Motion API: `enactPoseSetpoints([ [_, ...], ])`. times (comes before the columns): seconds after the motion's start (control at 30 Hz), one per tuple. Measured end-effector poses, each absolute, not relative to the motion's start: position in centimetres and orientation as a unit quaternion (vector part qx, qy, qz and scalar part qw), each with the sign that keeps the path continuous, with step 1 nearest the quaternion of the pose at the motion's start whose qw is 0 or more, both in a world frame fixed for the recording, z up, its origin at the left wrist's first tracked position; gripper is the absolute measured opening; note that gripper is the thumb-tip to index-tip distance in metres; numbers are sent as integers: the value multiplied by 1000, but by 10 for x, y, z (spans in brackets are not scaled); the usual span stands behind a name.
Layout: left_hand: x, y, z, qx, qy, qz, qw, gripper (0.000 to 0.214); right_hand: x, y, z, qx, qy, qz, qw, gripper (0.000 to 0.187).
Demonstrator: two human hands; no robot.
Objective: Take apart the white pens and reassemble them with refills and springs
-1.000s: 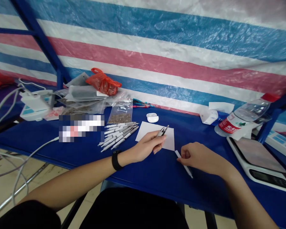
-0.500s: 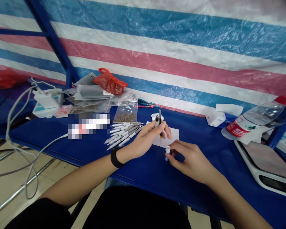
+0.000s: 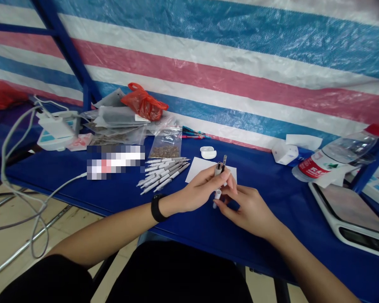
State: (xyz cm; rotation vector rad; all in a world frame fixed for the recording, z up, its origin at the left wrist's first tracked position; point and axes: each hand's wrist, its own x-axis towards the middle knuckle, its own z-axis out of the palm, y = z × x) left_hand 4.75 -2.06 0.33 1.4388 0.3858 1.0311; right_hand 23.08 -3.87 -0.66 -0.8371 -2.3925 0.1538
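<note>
My left hand [image 3: 205,187] is closed, pinching a pale pen barrel [image 3: 218,169] and a slim dark refill-like piece [image 3: 224,162] side by side, both pointing up. Close to its right, my right hand [image 3: 248,206] pinches a small white pen cap [image 3: 217,195] between thumb and fingers, its round opening facing up. The two hands nearly meet, and fingers partly hide what lies between them. Under and behind them is a white sheet of paper [image 3: 196,166]. A pile of white and grey pens [image 3: 164,172] lies left of my left hand.
Beyond the paper sits a white earbud-style case [image 3: 208,152]. Plastic bags [image 3: 166,145] and a red bag [image 3: 144,103] lie at the back left. A power strip's cable [image 3: 63,189] runs left. A bottle [image 3: 331,158] and a scale [image 3: 350,210] stand right on the blue table [image 3: 120,193].
My left hand has moved right and down with the pen barrel and dark piece, close to my right hand. My right hand has shifted slightly left with the cap. The white case is now uncovered.
</note>
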Motion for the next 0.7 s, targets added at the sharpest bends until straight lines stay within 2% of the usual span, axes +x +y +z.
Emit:
enactPoseSetpoints([
  [0.27,44,-23,6,630,127,444,624,42,231,-39,-10,-320,-900,39,292,16],
  [0.7,43,-21,5,651,151,432,605,44,231,-39,-10,-301,-906,33,296,19],
])
